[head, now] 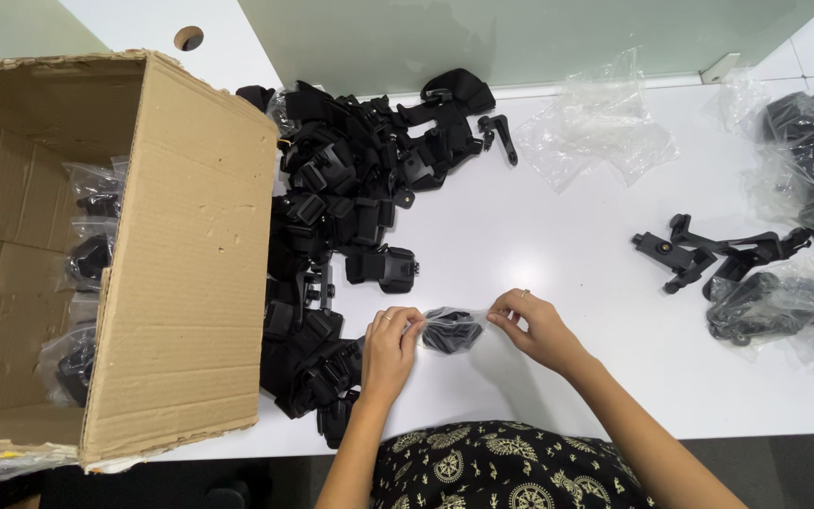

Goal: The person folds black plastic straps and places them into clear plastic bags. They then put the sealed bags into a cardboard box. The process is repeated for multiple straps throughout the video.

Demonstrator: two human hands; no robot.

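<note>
Bagged part: small black piece in a clear bag, held just above the white table near its front edge, between my hands.
Left hand: fingers pinched on the bag's left end.
Right hand: fingertips pinched on its right end.
Left side: heap of loose black mounts, touching the open cardboard box.
Right side: bagged mounts, well apart.
Far side: empty bags.

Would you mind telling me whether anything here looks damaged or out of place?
The cardboard box has a ragged, torn edge along its near flap. Empty clear bags lie crumpled on the white table. Otherwise both hands, left hand and right hand, simply pinch a small bagged black part.
</note>
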